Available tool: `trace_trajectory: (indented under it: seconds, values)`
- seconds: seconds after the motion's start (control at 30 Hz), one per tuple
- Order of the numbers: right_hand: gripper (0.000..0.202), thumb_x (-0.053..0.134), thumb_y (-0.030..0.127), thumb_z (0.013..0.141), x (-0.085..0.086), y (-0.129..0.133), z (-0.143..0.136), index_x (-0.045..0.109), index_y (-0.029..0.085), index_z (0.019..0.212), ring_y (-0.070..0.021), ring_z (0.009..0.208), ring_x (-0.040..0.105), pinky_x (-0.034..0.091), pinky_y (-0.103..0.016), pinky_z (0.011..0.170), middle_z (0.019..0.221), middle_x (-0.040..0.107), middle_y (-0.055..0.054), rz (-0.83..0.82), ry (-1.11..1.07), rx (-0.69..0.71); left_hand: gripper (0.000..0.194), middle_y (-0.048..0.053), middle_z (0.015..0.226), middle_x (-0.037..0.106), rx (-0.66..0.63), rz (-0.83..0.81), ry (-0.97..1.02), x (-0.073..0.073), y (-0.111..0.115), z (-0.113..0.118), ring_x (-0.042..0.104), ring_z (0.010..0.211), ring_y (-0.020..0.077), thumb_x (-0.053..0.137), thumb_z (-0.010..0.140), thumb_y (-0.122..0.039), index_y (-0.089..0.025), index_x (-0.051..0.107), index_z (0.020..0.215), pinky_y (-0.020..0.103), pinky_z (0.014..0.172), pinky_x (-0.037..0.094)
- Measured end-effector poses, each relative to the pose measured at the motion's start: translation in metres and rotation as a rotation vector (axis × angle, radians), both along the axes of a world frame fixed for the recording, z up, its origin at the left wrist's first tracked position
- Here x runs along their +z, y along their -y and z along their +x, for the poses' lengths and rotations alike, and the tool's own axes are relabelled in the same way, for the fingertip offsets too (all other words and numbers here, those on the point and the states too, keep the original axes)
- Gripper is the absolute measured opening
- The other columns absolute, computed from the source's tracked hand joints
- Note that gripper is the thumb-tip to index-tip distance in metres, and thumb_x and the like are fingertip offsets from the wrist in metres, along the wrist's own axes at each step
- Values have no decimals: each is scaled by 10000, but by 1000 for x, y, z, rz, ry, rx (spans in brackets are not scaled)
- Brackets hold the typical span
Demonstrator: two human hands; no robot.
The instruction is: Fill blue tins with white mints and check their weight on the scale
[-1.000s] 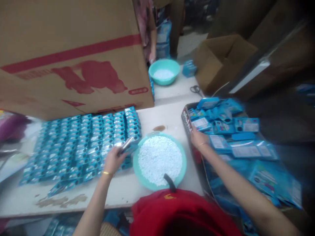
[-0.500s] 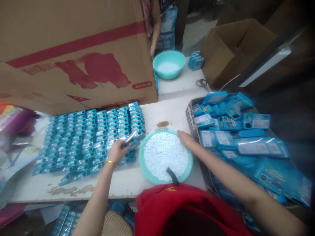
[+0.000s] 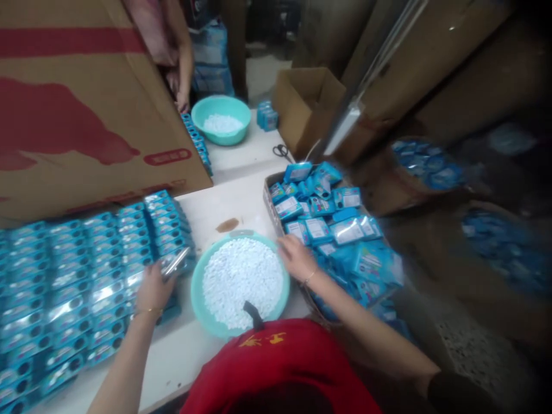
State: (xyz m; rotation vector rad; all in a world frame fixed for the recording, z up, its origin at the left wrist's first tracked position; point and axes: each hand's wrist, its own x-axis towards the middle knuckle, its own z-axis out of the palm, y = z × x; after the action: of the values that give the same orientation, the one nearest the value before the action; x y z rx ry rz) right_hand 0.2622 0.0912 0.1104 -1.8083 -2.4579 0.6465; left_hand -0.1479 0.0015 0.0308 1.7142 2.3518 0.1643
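My left hand (image 3: pixel 153 287) is closed around a shiny silver stick-like thing (image 3: pixel 176 263), its exact kind unclear. It hovers over the right-hand rows of small blue packs (image 3: pixel 138 241), left of a turquoise bowl (image 3: pixel 199 313). White pellets (image 3: pixel 241 276) fill this bowl, and a dark handle-like strip (image 3: pixel 252 313) leans in at its near side. At the bowl's right rim, my right hand (image 3: pixel 295 259) has its fingers closed on the edge, between the bowl and a box heaped with blue packs (image 3: pixel 319 230).
A large cardboard carton (image 3: pixel 99 115) blocks the back left. Beyond it are a co-worker's arm (image 3: pixel 184 69), a second turquoise bowl (image 3: pixel 222 138) and scissors (image 3: pixel 281 151). An open carton (image 3: pixel 302 109) stands behind, with containers of blue packs (image 3: pixel 426 164) at right.
The view has swung right, so everything sits further left in the picture. My left hand still holds the silver thing, and my right hand stays at the bowl's rim.
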Motion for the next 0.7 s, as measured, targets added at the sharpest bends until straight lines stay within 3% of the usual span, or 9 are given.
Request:
trace_trajectory:
  seconds: [0.1,0.17,0.23,0.33,0.43,0.53,0.7]
  values:
    - [454,351,342,961,4,-30,65,477,49,1283,-294,1197,498,394,-425,1013,1234,550,-226,94,69,-253,646,161,1052,601,50,68,45,15,8,15,589,971,336,425,815,-606,-122,500,1235,448,816,500]
    - [527,404,411,940,-3,-55,97,464,1,1266,-358,1174,515,406,-479,963,1191,564,-289,81,140,-435,618,109,966,639,62,40,125,28,14,31,618,877,299,420,808,-632,-166,531,1198,415,779,512]
    - [646,502,517,880,-14,-75,111,438,18,1285,-373,1135,554,426,-474,922,1139,605,-286,-45,169,-546,576,80,958,665,17,0,217,36,21,51,633,832,255,424,807,-624,-194,558,1165,367,777,514]
    - [830,653,573,756,-32,-88,104,387,32,1326,-374,1133,568,430,-456,925,1167,606,-286,-204,142,-586,560,78,930,684,-79,-60,298,39,30,82,639,800,218,433,807,-602,-175,580,1138,325,789,508]
    - [872,718,531,705,-42,-81,95,379,16,1323,-377,1176,539,414,-454,959,1241,551,-316,-209,66,-568,532,86,896,687,-121,-119,344,32,38,106,642,791,220,416,827,-586,-161,595,1094,332,778,509]
    - [778,687,491,738,-43,-61,103,376,76,1319,-306,1182,541,425,-404,967,1262,559,-242,-175,-64,-529,461,87,937,681,-184,-157,390,22,46,118,640,838,225,397,854,-556,-187,599,1042,342,789,506]
    - [600,606,434,805,-20,-13,117,350,168,1279,-206,1163,530,429,-340,991,1253,544,-116,30,-407,-428,402,89,1032,648,-299,-227,406,17,54,113,626,947,230,386,881,-479,-197,570,1101,344,858,482]
